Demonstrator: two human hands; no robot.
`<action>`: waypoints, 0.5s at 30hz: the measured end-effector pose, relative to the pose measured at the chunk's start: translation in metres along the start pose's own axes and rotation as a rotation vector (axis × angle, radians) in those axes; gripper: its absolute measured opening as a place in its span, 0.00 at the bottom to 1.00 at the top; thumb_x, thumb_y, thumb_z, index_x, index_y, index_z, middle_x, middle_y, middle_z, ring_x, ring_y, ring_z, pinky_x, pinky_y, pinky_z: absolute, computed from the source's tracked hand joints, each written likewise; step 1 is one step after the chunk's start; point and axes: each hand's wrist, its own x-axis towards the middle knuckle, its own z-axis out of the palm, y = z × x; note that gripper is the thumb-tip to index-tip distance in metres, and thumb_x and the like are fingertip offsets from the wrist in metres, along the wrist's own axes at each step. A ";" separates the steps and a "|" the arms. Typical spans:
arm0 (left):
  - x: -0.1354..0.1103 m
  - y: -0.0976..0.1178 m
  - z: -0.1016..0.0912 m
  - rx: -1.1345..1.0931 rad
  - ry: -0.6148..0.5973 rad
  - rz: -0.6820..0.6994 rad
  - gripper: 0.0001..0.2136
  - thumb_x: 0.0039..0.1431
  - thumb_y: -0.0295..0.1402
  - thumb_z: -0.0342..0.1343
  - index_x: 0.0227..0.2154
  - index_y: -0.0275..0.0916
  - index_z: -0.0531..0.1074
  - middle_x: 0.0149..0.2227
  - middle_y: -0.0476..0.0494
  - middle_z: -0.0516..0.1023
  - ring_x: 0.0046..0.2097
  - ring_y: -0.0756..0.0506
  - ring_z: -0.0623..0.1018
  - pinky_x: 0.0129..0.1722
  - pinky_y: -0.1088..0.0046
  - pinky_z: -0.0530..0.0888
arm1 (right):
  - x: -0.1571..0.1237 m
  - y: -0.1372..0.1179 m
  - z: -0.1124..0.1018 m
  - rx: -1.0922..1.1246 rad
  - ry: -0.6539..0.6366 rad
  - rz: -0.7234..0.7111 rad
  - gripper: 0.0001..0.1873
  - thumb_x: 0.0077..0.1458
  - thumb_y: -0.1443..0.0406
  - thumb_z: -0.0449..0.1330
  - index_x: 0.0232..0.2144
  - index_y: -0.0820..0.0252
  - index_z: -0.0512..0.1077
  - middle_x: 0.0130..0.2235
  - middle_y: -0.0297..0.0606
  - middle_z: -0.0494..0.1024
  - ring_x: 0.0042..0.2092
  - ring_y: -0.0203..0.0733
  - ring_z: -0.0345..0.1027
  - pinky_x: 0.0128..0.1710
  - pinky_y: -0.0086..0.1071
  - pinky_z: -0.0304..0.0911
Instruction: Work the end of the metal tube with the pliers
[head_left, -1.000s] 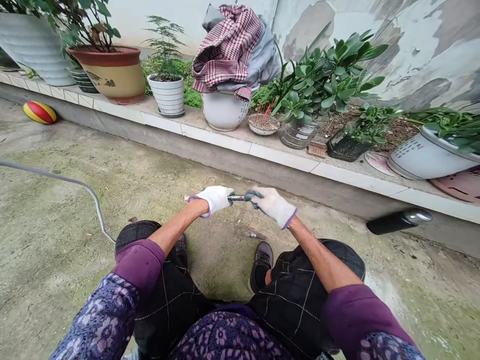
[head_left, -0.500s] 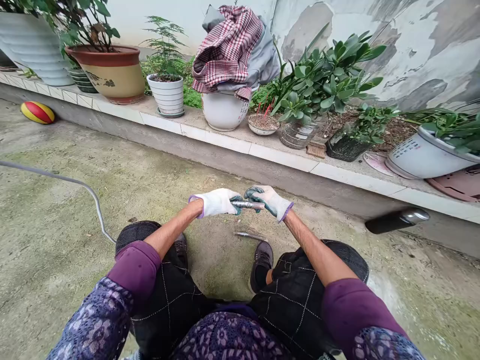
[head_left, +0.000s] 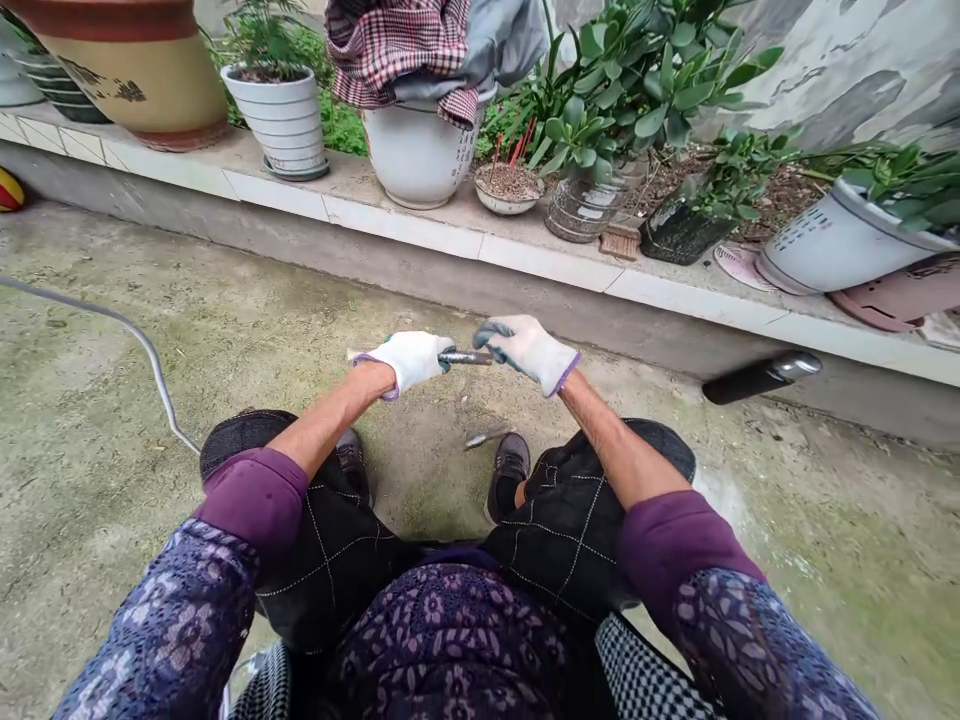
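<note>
I sit above a concrete floor with both hands in white work gloves. My left hand (head_left: 409, 357) is closed round one end of a short grey metal rod (head_left: 463, 357). My right hand (head_left: 525, 347) grips the other end with dark-coated fingers curled over it. A pale wooden end sticks out left of my left glove. The rod is level, held in front of my knees. A second thin metal piece (head_left: 486, 437) lies on the floor by my right shoe (head_left: 508, 472).
A tiled ledge (head_left: 420, 230) runs across the back with several plant pots and a checked cloth (head_left: 397, 40). A grey hose (head_left: 142, 350) curves over the floor at left. A black-and-chrome cylinder (head_left: 759, 377) lies at right. A striped ball (head_left: 7, 190) shows at the far left.
The view has tilted down and shifted right. Both hands stay on the rod, now a little higher and further left in view; the right hand's fingers have re-gripped it.
</note>
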 end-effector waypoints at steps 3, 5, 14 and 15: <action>-0.009 0.011 0.000 -0.206 -0.030 0.143 0.11 0.55 0.36 0.57 0.40 0.43 0.79 0.31 0.50 0.79 0.31 0.47 0.74 0.31 0.73 0.66 | 0.011 0.011 -0.008 0.009 0.030 -0.005 0.11 0.49 0.68 0.55 0.31 0.65 0.77 0.20 0.30 0.68 0.23 0.31 0.60 0.22 0.24 0.53; -0.012 0.010 -0.003 -0.411 0.028 0.135 0.11 0.52 0.37 0.60 0.38 0.41 0.79 0.27 0.52 0.76 0.28 0.49 0.71 0.28 0.74 0.65 | 0.014 0.016 -0.006 0.075 0.027 0.052 0.11 0.50 0.69 0.55 0.31 0.66 0.77 0.20 0.29 0.67 0.20 0.31 0.57 0.18 0.24 0.51; -0.001 -0.002 -0.006 -1.135 0.313 -0.061 0.13 0.52 0.27 0.63 0.42 0.33 0.77 0.31 0.47 0.76 0.22 0.55 0.67 0.22 0.77 0.66 | 0.001 0.015 0.030 0.177 -0.234 0.052 0.12 0.56 0.74 0.53 0.34 0.68 0.77 0.25 0.36 0.77 0.22 0.32 0.67 0.23 0.24 0.65; 0.000 0.000 -0.006 -1.212 0.296 -0.041 0.13 0.52 0.27 0.63 0.43 0.33 0.77 0.33 0.44 0.78 0.23 0.56 0.67 0.22 0.77 0.67 | 0.003 0.018 0.031 0.156 -0.244 0.020 0.12 0.57 0.74 0.53 0.35 0.68 0.77 0.27 0.38 0.79 0.25 0.33 0.70 0.26 0.25 0.67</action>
